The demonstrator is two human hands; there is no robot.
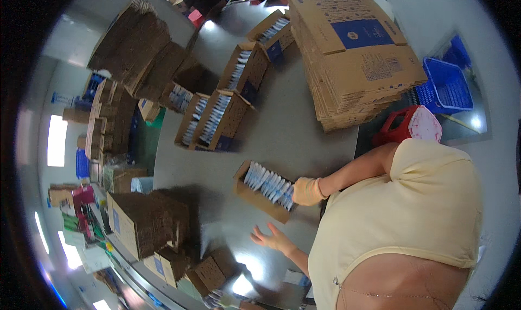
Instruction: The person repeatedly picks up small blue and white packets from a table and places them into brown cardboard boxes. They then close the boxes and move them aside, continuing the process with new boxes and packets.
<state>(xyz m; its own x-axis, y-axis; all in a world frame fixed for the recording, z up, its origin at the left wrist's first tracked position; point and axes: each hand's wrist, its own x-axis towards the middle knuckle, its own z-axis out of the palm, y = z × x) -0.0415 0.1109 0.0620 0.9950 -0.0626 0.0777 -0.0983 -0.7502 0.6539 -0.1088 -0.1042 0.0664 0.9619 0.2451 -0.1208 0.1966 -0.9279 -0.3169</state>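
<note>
long carton (261,203) runs lengthwise toward gloved right hand (307,192), fingers obscured, can't tell if pinching packets (269,186); left hand (276,241), fingers spread, just beside.

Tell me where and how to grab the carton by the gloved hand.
Probably by both short ends of the carton, coming from the picture's left and right: it is long and narrow, and its open top bares a row of packets. The gloved hand is at the right end; the bare hand is free.
</note>
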